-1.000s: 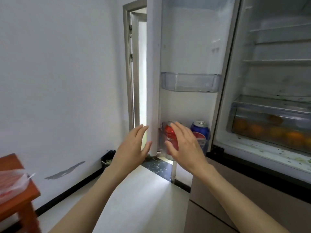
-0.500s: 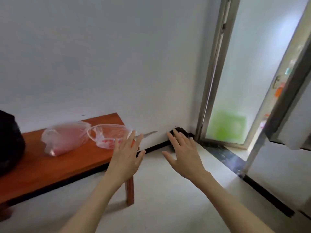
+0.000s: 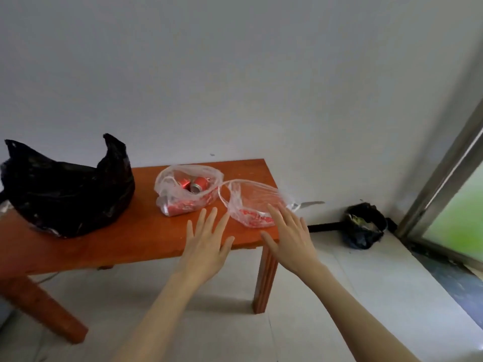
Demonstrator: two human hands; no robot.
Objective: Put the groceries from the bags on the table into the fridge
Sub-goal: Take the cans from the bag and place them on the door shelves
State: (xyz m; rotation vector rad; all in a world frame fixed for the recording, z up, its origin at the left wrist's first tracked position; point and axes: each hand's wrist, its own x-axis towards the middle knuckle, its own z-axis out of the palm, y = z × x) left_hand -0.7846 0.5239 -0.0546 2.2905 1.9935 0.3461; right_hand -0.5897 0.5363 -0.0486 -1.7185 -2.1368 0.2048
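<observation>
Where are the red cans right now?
In the head view, the red cans lie inside the clear plastic bag on the wooden table, between the black bag and the flatter clear bag.

From my remote feed, two bare forearms enter at the bottom of the head view, ending in the left hand [image 3: 206,253] and the right hand [image 3: 292,237]. I see no sleeves, cuffs or gloves anywhere along either arm up to the frame's edge. I can make out no watch, ring or bracelet on either wrist or on the fingers [image 3: 212,218]. The nails look short and unpainted.
</observation>
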